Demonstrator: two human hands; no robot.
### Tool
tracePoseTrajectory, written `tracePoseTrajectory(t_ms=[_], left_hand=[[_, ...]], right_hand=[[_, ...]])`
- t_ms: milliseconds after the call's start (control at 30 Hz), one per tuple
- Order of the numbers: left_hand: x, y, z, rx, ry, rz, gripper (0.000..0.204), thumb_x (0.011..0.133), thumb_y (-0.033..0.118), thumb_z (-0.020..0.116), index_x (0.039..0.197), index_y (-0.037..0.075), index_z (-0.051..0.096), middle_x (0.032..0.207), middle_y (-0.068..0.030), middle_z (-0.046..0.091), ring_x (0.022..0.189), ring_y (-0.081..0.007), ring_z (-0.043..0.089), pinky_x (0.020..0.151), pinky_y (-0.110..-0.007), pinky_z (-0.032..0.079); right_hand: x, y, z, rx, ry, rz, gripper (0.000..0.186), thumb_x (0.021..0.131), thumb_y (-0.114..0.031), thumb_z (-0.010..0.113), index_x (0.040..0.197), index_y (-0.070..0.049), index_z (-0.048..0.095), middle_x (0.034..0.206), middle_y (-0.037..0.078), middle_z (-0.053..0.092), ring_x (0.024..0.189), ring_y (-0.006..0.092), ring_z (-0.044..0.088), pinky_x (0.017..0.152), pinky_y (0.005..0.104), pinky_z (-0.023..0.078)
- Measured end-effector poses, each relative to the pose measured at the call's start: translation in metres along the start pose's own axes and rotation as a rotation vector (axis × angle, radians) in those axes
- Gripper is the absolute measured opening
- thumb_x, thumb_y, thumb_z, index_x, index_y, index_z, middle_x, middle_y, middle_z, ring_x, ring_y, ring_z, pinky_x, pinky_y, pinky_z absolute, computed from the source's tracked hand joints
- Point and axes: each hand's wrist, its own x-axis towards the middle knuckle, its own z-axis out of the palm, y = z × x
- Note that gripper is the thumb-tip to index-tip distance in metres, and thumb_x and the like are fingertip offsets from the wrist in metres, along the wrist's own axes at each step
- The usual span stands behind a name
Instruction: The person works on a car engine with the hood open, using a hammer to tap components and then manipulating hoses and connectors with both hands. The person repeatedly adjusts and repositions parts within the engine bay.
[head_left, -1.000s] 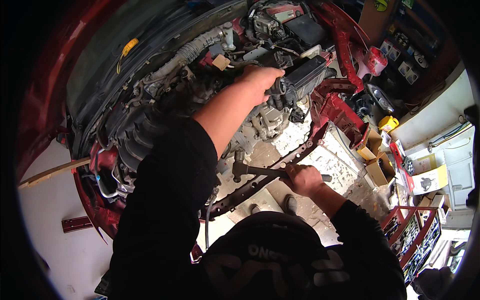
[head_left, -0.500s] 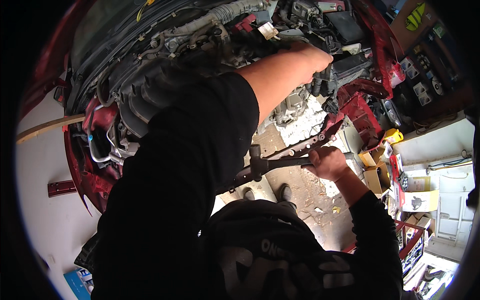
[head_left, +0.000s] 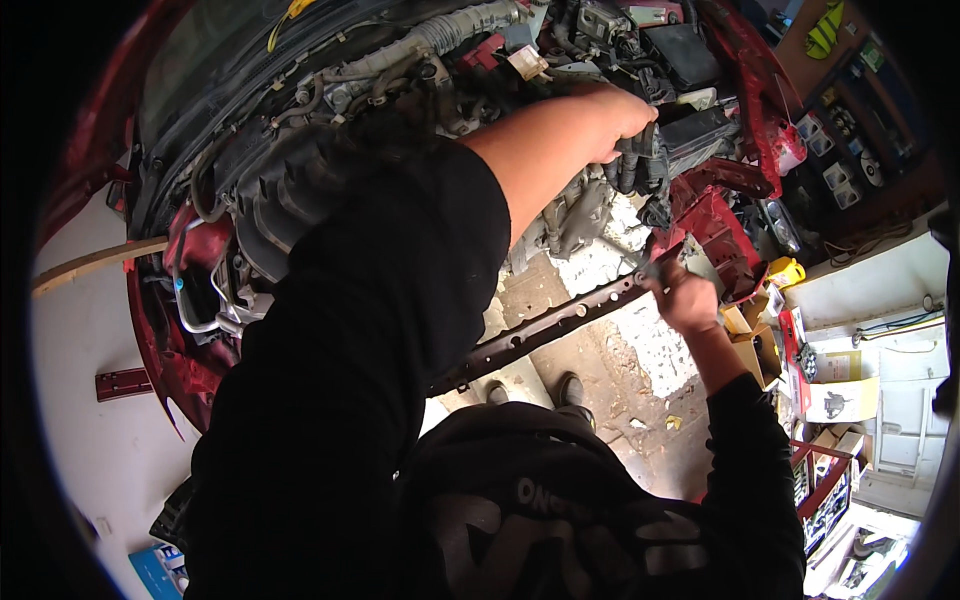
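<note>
Head view: hammer (head_left: 584, 223) is gripped by right hand (head_left: 688, 300), presumably for striking; left hand (head_left: 620, 114) grip cannot be told; steadiness is required.

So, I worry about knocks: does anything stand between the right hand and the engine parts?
In this view, the brown bar crosses between the right hand and the engine parts. The blurred hammer in that hand reaches past it; the bar's height I cannot tell.
</note>
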Motion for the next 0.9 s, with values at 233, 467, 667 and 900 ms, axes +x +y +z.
tracePoseTrajectory(t_ms=[233, 467, 667, 900], left_hand=[[0.014, 0.005, 0.005, 0.004, 0.054, -0.002, 0.03, 0.109, 0.044, 0.079, 0.129, 0.021, 0.078, 0.123, 0.0035, 0.076, 0.116, -0.0159, 0.066, 0.098, -0.044, 0.059], [0.016, 0.006, 0.003, 0.042, 0.028, 0.024, 0.032, 0.11, 0.043, 0.077, 0.132, 0.022, 0.078, 0.129, 0.0025, 0.074, 0.118, -0.0167, 0.066, 0.1, -0.045, 0.06], [0.02, 0.005, 0.002, 0.009, 0.063, 0.02, 0.033, 0.109, 0.046, 0.079, 0.13, 0.021, 0.077, 0.128, 0.0025, 0.074, 0.118, -0.0183, 0.066, 0.096, -0.044, 0.061], [-0.024, -0.037, -0.009, 0.105, 0.129, 0.09, 0.109, 0.097, 0.058, 0.088, 0.173, -0.003, 0.039, 0.176, -0.0305, 0.027, 0.135, -0.0362, 0.066, 0.091, -0.05, 0.068]], right_hand=[[-0.034, -0.045, 0.022, 0.168, 0.038, -0.159, 0.047, 0.104, -0.055, 0.077, 0.111, -0.009, 0.073, 0.078, 0.012, 0.074, 0.067, 0.0365, 0.076, 0.06, 0.049, 0.061], [-0.011, 0.004, 0.016, 0.051, 0.021, 0.169, 0.048, 0.11, -0.059, 0.069, 0.115, -0.011, 0.066, 0.078, 0.016, 0.076, 0.069, 0.0422, 0.076, 0.058, 0.0545, 0.059], [-0.057, -0.034, 0.028, 0.092, -0.039, -0.048, 0.05, 0.108, -0.061, 0.07, 0.106, -0.012, 0.066, 0.077, 0.013, 0.074, 0.065, 0.0388, 0.074, 0.056, 0.0525, 0.058], [-0.128, -0.077, 0.007, 0.184, -0.197, 0.066, 0.052, 0.107, -0.06, 0.07, 0.102, -0.009, 0.067, 0.078, 0.016, 0.075, 0.069, 0.0422, 0.075, 0.06, 0.0528, 0.059]])
